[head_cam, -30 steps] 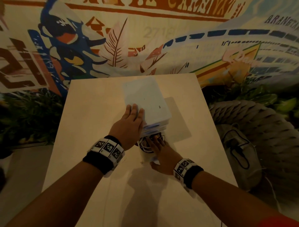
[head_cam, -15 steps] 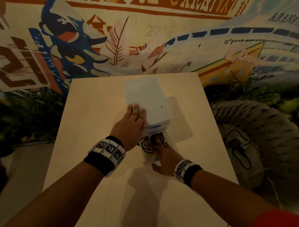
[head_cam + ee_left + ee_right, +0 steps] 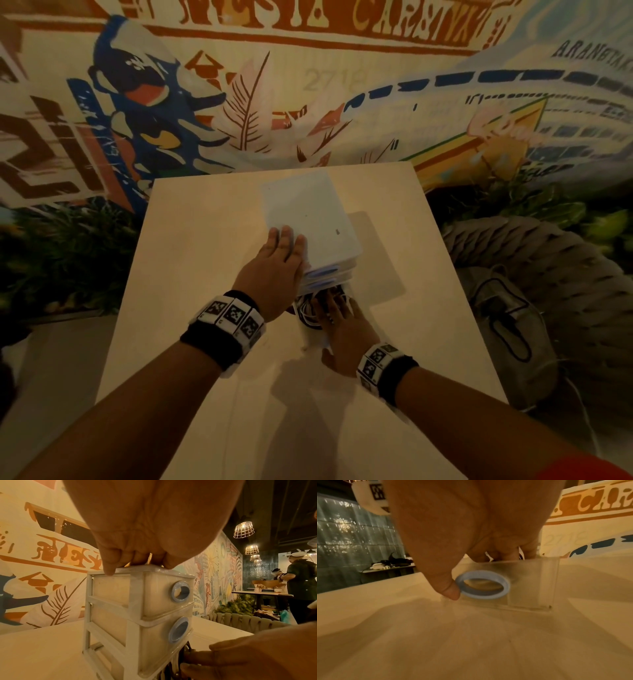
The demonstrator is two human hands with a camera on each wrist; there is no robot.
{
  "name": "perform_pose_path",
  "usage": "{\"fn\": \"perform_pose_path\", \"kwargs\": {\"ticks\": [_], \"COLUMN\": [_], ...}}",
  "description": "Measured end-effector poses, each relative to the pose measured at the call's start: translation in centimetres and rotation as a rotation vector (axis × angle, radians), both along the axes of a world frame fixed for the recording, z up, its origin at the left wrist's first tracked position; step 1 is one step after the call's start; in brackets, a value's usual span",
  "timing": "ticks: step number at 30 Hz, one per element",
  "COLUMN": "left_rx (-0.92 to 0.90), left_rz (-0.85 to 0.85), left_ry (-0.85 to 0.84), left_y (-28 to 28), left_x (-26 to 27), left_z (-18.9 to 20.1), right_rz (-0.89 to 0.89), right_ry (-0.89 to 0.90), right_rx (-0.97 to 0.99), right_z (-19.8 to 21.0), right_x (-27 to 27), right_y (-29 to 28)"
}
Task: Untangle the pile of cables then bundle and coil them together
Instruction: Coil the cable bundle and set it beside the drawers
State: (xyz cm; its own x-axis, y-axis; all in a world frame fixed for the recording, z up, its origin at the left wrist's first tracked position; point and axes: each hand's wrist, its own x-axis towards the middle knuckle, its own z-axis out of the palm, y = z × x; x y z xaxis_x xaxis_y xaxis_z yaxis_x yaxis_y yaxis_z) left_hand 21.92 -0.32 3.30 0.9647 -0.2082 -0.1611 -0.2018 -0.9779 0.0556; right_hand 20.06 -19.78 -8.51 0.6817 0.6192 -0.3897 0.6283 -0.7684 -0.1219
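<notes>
Steadying, left hand (image 3: 274,270): flat, fingers straight on drawer unit (image 3: 310,212) top.
Right hand (image 3: 342,329): in open bottom drawer (image 3: 513,584), grip on cables (image 3: 305,308) unclear.
Table (image 3: 205,240): bare toward left edge.

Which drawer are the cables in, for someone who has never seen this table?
On the pale table stands a small white drawer unit, steadied on top by the left hand. The bottom drawer is the one: pulled out with dark cables inside and the right hand reaching in, while the two above stay shut.
</notes>
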Motion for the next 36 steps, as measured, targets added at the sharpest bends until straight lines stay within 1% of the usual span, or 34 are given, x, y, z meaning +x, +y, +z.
{"fn": "perform_pose_path", "kwargs": {"ticks": [4,7,8,10,12,13,14,15,16,17,18,19,20,21,22,24,25,28,30,31,32,33,34,35,36], "left_rx": [0.020,0.000,-0.002,0.042,0.052,0.034,0.021,0.007,-0.010,-0.024,-0.031,-0.018,-0.012,-0.003,0.019,0.021,0.028,-0.058,-0.097,-0.103,-0.086,-0.062,-0.093,-0.060,-0.073], "left_rz": [0.016,0.005,-0.013,-0.059,-0.088,-0.100,-0.107,-0.119,-0.130,-0.144,-0.156,-0.175,-0.196,-0.214,-0.208,-0.182,-0.172,-0.119,-0.109,-0.119,-0.136,-0.119,-0.064,-0.034,0.001], "left_ry": [0.045,0.008,-0.028,-0.114,-0.097,-0.084,-0.088,-0.091,-0.091,-0.105,-0.128,-0.151,-0.185,-0.221,-0.218,-0.177,-0.155,-0.092,-0.026,-0.048,-0.110,-0.155,-0.177,-0.140,-0.113], "left_y": [0.0,0.2,0.3,0.5,0.6,0.7,0.8,0.8,0.7,0.7,0.5,0.3,0.2,0.1,0.1,0.2,0.2,0.3,0.2,0.2,0.1,-0.2,-0.2,0.0,0.2], "left_x": [0.0,0.0,0.1,0.1,0.3,0.3,0.3,0.2,0.1,0.0,-0.1,-0.2,-0.1,0.0,0.0,-0.2,-0.2,-0.3,-0.4,-0.3,-0.3,-0.4,-0.4,-0.4,-0.4], "left_z": [0.2,-0.2,-0.4,-0.9,-1.3,-1.5,-1.5,-1.2,-0.9,-0.5,-0.2,0.1,0.3,0.5,0.5,0.2,0.0,-0.1,0.2,0.2,0.1,0.5,0.5,0.7,0.3], "right_rz": [0.019,-0.004,-0.017,-0.050,-0.160,-0.262,-0.386,-0.521,-0.694,-0.921,-1.155,-1.357,-1.522,-1.650,-1.731,-1.790,-1.818,-1.896,-1.920,-1.919,-1.921,-1.922,-1.917,-1.913,-1.908], "right_ry": [0.022,0.035,0.026,-0.025,-0.061,-0.059,-0.014,0.094,0.288,0.555,0.827,1.022,1.132,1.183,1.201,1.215,1.206,1.129,1.121,1.117,1.108,1.099,1.096,1.090,1.086], "right_rx": [0.003,0.078,0.140,0.349,0.575,0.628,0.625,0.578,0.554,0.624,0.773,0.936,1.095,1.244,1.374,1.545,1.588,1.654,1.731,1.758,1.775,1.787,1.798,1.798,1.807], "right_z": [1.0,1.6,1.8,2.3,2.7,2.7,2.3,1.9,1.3,0.7,0.2,-0.1,-0.1,-0.2,0.1,0.2,0.3,-0.3,-0.9,-1.2,-1.3,-1.2,-1.1,-1.0,-0.9], "right_x": [0.4,0.2,0.0,-0.7,-2.0,-2.9,-4.0,-4.9,-5.6,-6.3,-6.6,-6.7,-6.7,-6.4,-6.1,-5.6,-5.4,-5.4,-5.5,-5.5,-5.3,-5.1,-4.9,-4.7,-4.5], "right_y": [-0.3,-0.8,-1.0,-1.7,-2.9,-3.6,-4.2,-4.6,-4.8,-4.6,-4.2,-3.6,-3.0,-2.3,-1.5,-0.2,0.4,1.8,2.5,2.8,3.2,3.5,3.7,3.9,4.0]}}
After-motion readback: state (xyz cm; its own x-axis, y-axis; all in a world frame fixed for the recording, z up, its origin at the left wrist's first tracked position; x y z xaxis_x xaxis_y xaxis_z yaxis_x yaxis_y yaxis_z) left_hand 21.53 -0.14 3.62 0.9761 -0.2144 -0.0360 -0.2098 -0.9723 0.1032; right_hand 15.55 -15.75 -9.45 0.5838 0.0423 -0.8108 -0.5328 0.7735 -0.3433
